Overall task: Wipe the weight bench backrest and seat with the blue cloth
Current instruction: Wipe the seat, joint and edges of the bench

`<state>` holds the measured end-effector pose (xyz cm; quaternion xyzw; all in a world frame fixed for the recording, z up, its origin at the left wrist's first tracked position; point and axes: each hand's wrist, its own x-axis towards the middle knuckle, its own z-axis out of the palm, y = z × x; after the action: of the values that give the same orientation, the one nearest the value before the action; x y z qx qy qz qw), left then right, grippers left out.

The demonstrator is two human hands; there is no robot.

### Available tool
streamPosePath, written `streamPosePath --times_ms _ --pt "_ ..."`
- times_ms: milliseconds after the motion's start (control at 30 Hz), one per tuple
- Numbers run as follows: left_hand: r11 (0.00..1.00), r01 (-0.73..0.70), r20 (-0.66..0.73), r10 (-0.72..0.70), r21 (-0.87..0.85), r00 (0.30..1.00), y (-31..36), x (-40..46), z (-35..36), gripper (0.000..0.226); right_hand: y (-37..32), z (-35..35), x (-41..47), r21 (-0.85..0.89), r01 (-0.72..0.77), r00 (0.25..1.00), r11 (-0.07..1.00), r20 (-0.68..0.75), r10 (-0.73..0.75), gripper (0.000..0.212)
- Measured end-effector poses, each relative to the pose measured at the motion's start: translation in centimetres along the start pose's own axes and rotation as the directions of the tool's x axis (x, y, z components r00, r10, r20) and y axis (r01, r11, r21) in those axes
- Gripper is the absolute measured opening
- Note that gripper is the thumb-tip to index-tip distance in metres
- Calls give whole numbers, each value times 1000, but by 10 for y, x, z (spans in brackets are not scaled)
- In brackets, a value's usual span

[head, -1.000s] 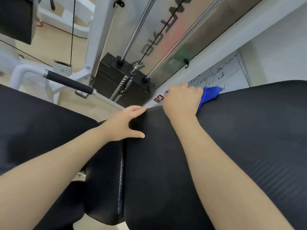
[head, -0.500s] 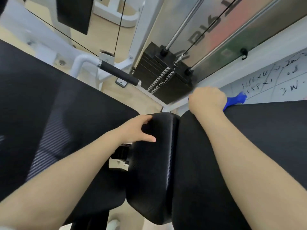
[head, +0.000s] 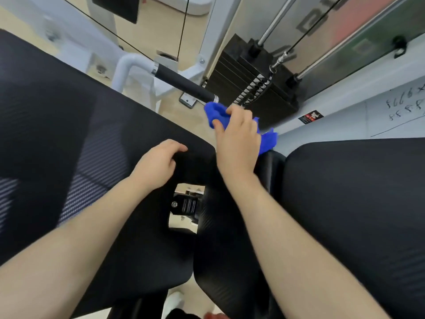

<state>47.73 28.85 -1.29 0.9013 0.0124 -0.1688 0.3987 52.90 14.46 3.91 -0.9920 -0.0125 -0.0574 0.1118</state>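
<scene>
- Your left hand (head: 158,164) sits on the big black pad (head: 69,139), fingers loosely curled, gripping nothing.
- Just right of that hand, your right hand (head: 238,139) has the blue cloth (head: 217,115) bunched tight in its fingers, up at the far end of the narrow pad (head: 225,261).
- Weight stack (head: 255,88) sits beyond the cloth.

A black stack of weights (head: 253,81) sits behind on a white machine frame (head: 212,31). A black handle (head: 184,85) sticks out near it. A white board (head: 391,111) has writing on it.
</scene>
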Motion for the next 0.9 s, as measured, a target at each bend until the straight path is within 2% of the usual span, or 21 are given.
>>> streamPosePath --times_ms 67,133,167,233,333,467,567,633,700,767,833,867,900 --pt "992 12 29 -16 125 999 -7 1 -1 57 -11 25 -24 -80 44 999 996 0 -44 32" --pt "957 -14 100 -16 290 995 -14 7 2 68 -17 53 -32 -179 98 990 979 116 -78 27" --pt "925 -38 137 -15 379 990 -16 10 3 77 -17 63 -27 -193 119 980 974 178 -85 25" --pt "869 -76 173 -12 489 985 -25 19 5 89 -16 89 -6 -146 53 970 988 242 -16 24" --pt "907 -37 150 -29 419 988 -29 22 5 91 -15 115 11 -156 -46 947 987 307 92 26" --pt "945 -31 122 -10 326 992 -31 22 8 77 -10 124 -3 -183 55 933 982 360 15 28" --pt "947 4 161 -59 323 985 -25 20 7 74 -10 112 -9 -183 119 893 976 450 -24 29" --pt "945 26 207 -98 326 973 -19 20 0 72 -13 103 -11 -222 210 839 952 541 -59 29" --pt "950 46 241 -125 309 962 -14 21 -6 69 -14 89 -11 -240 310 755 920 650 -85 29" --pt "962 79 256 -148 263 955 -8 19 -13 67 -17 70 -13 -228 464 577 856 811 -97 27" --pt "971 97 265 -155 219 952 -2 15 -17 66 -23 48 -17 -152 677 382 720 909 -167 27" --pt "975 93 262 -145 200 954 0 14 -18 65 -26 39 -15 -107 736 343 668 910 -233 27" --pt "981 84 253 -127 175 959 3 13 -19 64 -28 27 -7 -100 759 378 644 872 -310 27"
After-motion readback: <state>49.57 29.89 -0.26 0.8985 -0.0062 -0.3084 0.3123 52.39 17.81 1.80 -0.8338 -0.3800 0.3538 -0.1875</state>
